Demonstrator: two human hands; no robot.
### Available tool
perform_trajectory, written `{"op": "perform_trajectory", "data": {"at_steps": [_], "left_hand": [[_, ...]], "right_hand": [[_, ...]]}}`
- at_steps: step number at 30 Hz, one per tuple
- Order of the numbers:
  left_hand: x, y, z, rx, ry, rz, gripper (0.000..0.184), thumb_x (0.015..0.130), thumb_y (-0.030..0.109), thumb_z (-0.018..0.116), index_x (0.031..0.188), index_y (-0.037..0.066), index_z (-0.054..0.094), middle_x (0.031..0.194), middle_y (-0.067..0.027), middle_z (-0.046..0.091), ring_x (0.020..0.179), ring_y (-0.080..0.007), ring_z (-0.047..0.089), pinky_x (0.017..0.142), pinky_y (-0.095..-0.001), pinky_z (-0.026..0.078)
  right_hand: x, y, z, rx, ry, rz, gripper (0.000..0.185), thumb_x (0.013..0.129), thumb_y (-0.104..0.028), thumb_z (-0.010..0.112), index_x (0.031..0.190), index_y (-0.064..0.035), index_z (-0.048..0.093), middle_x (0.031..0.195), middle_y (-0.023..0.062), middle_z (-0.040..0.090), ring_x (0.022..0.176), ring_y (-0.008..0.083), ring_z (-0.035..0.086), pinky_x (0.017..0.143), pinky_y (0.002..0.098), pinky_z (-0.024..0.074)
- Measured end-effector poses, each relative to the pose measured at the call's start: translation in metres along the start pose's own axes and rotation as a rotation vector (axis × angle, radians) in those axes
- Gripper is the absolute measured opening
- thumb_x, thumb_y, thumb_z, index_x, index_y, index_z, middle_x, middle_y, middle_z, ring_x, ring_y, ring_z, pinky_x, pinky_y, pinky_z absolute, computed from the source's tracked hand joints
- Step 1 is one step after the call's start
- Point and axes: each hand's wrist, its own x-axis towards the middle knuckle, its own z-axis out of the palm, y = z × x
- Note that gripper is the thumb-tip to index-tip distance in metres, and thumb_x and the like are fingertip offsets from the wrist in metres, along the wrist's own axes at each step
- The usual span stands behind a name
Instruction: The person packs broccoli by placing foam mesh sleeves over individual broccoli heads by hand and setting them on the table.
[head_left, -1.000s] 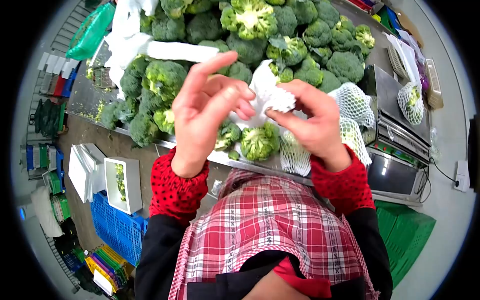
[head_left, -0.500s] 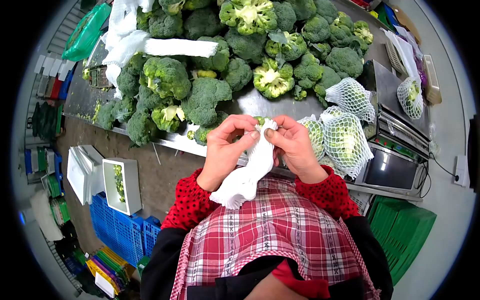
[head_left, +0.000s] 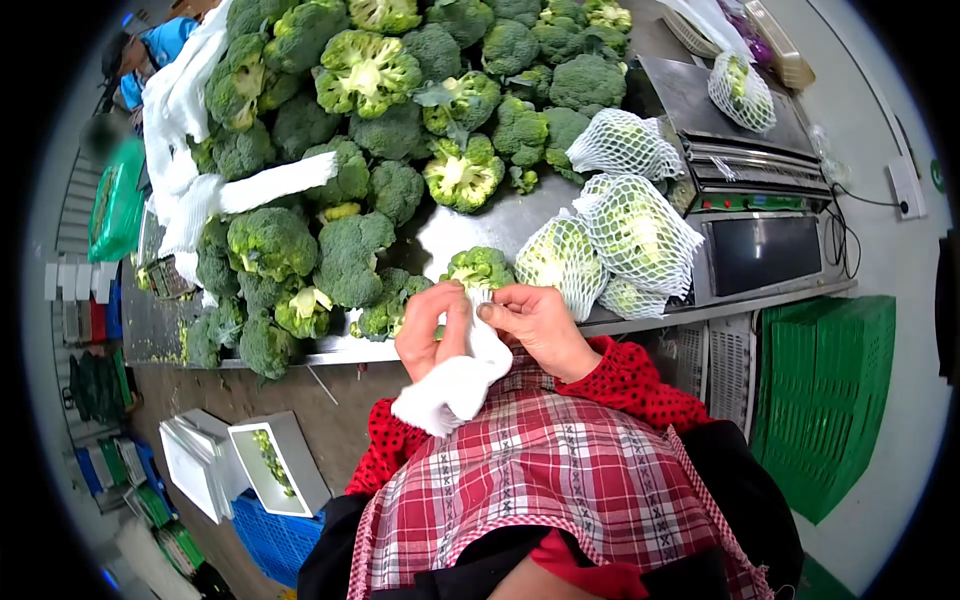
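Between my two hands is a white foam net sleeve [head_left: 455, 388], bunched and hanging toward my apron. My left hand [head_left: 432, 325] pinches its upper end from the left, fingers curled. My right hand [head_left: 540, 328] grips the same end between thumb and fingers. Just beyond my fingertips, at the mouth of the sleeve, is a broccoli head [head_left: 478, 267]; whether its stem is inside the sleeve is hidden. To the right of my hands lie several netted broccoli heads [head_left: 640, 230]. A large pile of bare broccoli [head_left: 385, 135] fills the table beyond and to the left.
More white net sleeves [head_left: 190, 130] drape over the pile's left side. A wrapping machine [head_left: 745, 165] with a netted head on it stands at the right. Green crates [head_left: 825, 400] are stacked below. A white foam box [head_left: 280, 465] sits lower left. Another person [head_left: 165, 45] is far left.
My view has swung, so the table appears shifted left and the crates show more. The broccoli head now shows beyond my fingers, at the sleeve's mouth. Both hands still grip the sleeve.
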Motion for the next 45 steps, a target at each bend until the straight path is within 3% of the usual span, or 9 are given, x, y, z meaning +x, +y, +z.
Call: {"op": "perform_trajectory", "data": {"at_steps": [2, 6, 12, 18, 22, 30, 34, 36, 45], "left_hand": [[0.005, 0.011, -0.002, -0.365, 0.198, -0.741, 0.007, 0.090, 0.008, 0.059, 0.089, 0.001, 0.059, 0.079, -0.0023, 0.061, 0.073, -0.0096, 0.055, 0.067, -0.0237, 0.046], [0.012, -0.021, -0.006, -0.944, 0.182, -1.123, 0.013, 0.092, 0.015, 0.061, 0.087, 0.004, 0.060, 0.076, -0.0035, 0.062, 0.063, -0.0072, 0.055, 0.056, -0.0228, 0.044], [0.033, -0.008, -0.009, -1.095, -0.086, -1.068, 0.021, 0.094, 0.023, 0.055, 0.087, 0.003, 0.057, 0.071, -0.0009, 0.059, 0.060, -0.0095, 0.058, 0.055, -0.0235, 0.047], [-0.019, -0.017, -0.047, -0.889, -1.157, -1.191, 0.022, 0.087, 0.018, 0.065, 0.099, 0.000, 0.067, 0.095, -0.0081, 0.069, 0.078, -0.0118, 0.062, 0.075, -0.0250, 0.049], [0.016, -0.025, -0.035, -1.102, -0.684, -1.053, 0.030, 0.082, 0.016, 0.069, 0.106, -0.001, 0.067, 0.100, -0.0099, 0.069, 0.086, -0.0144, 0.066, 0.079, -0.0299, 0.052], [0.096, -0.078, 0.074, 0.516, -0.949, 0.049, 0.036, 0.071, 0.034, 0.067, 0.091, 0.004, 0.071, 0.076, -0.0196, 0.066, 0.072, -0.0296, 0.067, 0.070, -0.0374, 0.054], [0.082, -0.179, 0.104, 0.554, -1.532, -0.149, 0.062, 0.077, 0.052, 0.052, 0.099, -0.005, 0.067, 0.104, -0.0267, 0.063, 0.095, -0.0374, 0.062, 0.083, -0.0397, 0.049], [0.077, -0.176, 0.083, 0.342, -1.309, -0.583, 0.044, 0.086, 0.035, 0.050, 0.073, -0.004, 0.065, 0.073, -0.0190, 0.065, 0.075, -0.0204, 0.062, 0.067, -0.0361, 0.046], [0.011, -0.037, -0.048, -0.874, -0.362, -1.110, 0.027, 0.088, 0.018, 0.048, 0.098, -0.003, 0.062, 0.094, -0.0078, 0.066, 0.083, -0.0150, 0.062, 0.076, -0.0277, 0.049]], "right_hand": [[-0.005, 0.005, -0.001, 0.018, 0.027, -0.014, 0.019, 0.088, -0.016, 0.067, 0.084, 0.0027, 0.064, 0.074, 0.0012, 0.062, 0.062, 0.0055, 0.055, 0.057, 0.0205, 0.0464], [-0.007, 0.026, -0.015, -0.177, 0.086, -0.312, 0.016, 0.094, -0.015, 0.058, 0.094, 0.0011, 0.061, 0.097, 0.0060, 0.063, 0.087, 0.0111, 0.059, 0.079, 0.0282, 0.0488], [-0.031, 0.058, -0.013, 0.750, -0.258, 0.236, 0.049, 0.093, -0.036, 0.056, 0.125, 0.0004, 0.047, 0.117, 0.0103, 0.061, 0.107, 0.0185, 0.059, 0.093, 0.0337, 0.0472], [-0.049, 0.054, -0.046, 0.456, -0.083, -0.158, 0.037, 0.083, -0.015, 0.066, 0.115, 0.0012, 0.056, 0.107, 0.0118, 0.065, 0.098, 0.0210, 0.063, 0.092, 0.0342, 0.0465], [-0.056, 0.035, -0.028, 0.858, -0.041, -0.072, 0.036, 0.083, -0.009, 0.063, 0.115, 0.0045, 0.055, 0.108, 0.0125, 0.064, 0.095, 0.0217, 0.064, 0.084, 0.0349, 0.0517], [0.001, 0.116, 0.001, 0.496, 0.683, 0.225, 0.042, 0.095, -0.042, 0.046, 0.105, -0.0027, 0.059, 0.083, 0.0079, 0.065, 0.058, 0.0154, 0.061, 0.038, 0.0302, 0.0392], [0.020, 0.118, 0.016, 0.692, 0.623, 0.293, 0.045, 0.095, -0.043, 0.040, 0.102, -0.0022, 0.058, 0.075, 0.0070, 0.062, 0.052, 0.0154, 0.056, 0.040, 0.0283, 0.0396], [0.028, 0.130, 0.011, 0.745, 0.630, 0.277, 0.044, 0.094, -0.041, 0.042, 0.108, -0.0012, 0.057, 0.083, 0.0078, 0.063, 0.058, 0.0156, 0.059, 0.044, 0.0297, 0.0443], [-0.029, 0.078, -0.016, 0.234, 0.343, -0.286, 0.027, 0.088, -0.011, 0.048, 0.109, 0.0055, 0.055, 0.100, 0.0049, 0.061, 0.092, 0.0108, 0.054, 0.084, 0.0246, 0.0416]]}}
